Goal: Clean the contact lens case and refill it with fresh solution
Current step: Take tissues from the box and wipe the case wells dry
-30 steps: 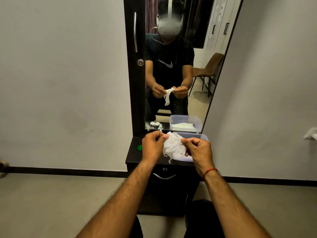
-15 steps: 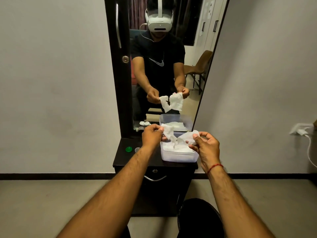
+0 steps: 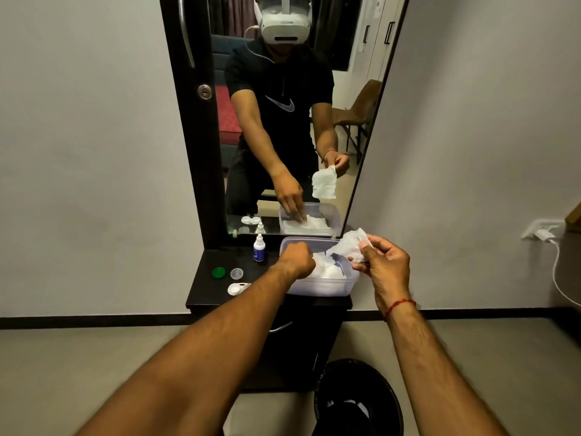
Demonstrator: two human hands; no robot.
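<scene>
Your right hand [image 3: 382, 267] pinches a tissue [image 3: 352, 244] above the tub [image 3: 317, 287], ready for wiping; your left hand [image 3: 297, 261] digs in the tub, fingers hidden; the lens case [image 3: 237, 288] lies uncapped on the counter [image 3: 204, 289].

The lens case [image 3: 236, 288], white with its visible well uncovered, lay flat on the dark worktop [image 3: 202, 292] left of the clear tub [image 3: 317, 287], with its tub-side end hidden behind a forearm. Behind the case sat two loose caps side by side: a clear cap [image 3: 236, 273] nearer the tub and a green cap [image 3: 218, 272] farther from it. The solution bottle [image 3: 259, 247], white with a blue label, stood upright and capped just beside the tub's back left corner. A crumpled white tissue [image 3: 350, 245] hung over the tub's right edge, pinched in the right hand [image 3: 385, 265].
</scene>
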